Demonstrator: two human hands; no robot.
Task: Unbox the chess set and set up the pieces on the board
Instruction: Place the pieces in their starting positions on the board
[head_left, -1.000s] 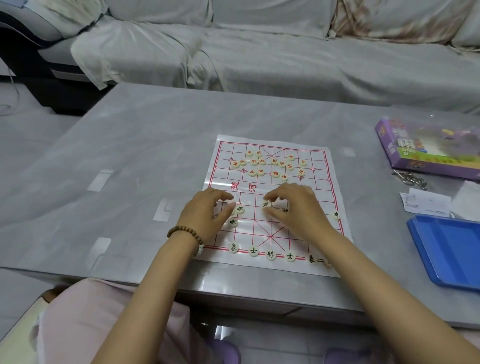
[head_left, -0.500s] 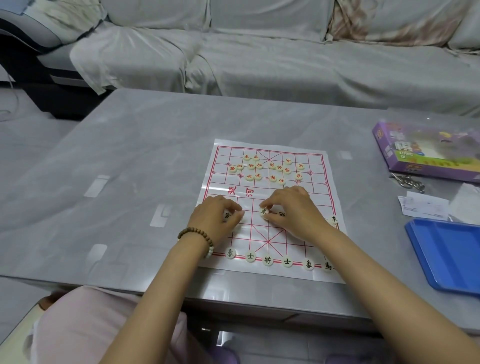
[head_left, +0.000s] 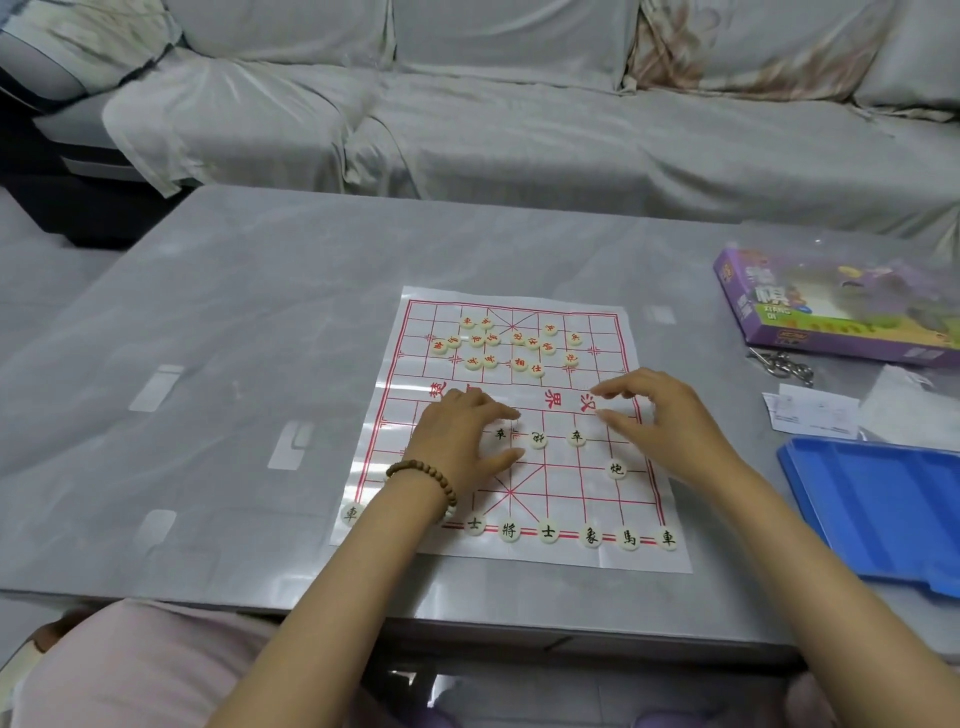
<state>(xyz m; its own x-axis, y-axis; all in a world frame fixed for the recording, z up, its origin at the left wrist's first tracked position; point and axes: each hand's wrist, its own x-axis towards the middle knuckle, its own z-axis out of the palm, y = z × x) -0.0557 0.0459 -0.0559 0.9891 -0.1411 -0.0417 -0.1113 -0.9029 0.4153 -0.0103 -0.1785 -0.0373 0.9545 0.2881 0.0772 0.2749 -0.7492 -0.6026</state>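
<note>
Small, light, smooth discs, the black pieces (head_left: 548, 531) would likely skid on the glossy board (head_left: 571, 499); a rim pinch between thumb and forefinger suits them. They line the board's near edge, lower middle of the frame, with a few at mid-board; the red pieces (head_left: 491, 340) cluster unsorted above. The left hand (head_left: 457, 436) lies flat beside one black disc (head_left: 500, 434), gripping nothing; the right hand (head_left: 675, 421) hovers empty, fingers apart. The left forearm (head_left: 405, 519) hides part of the near row.
</note>
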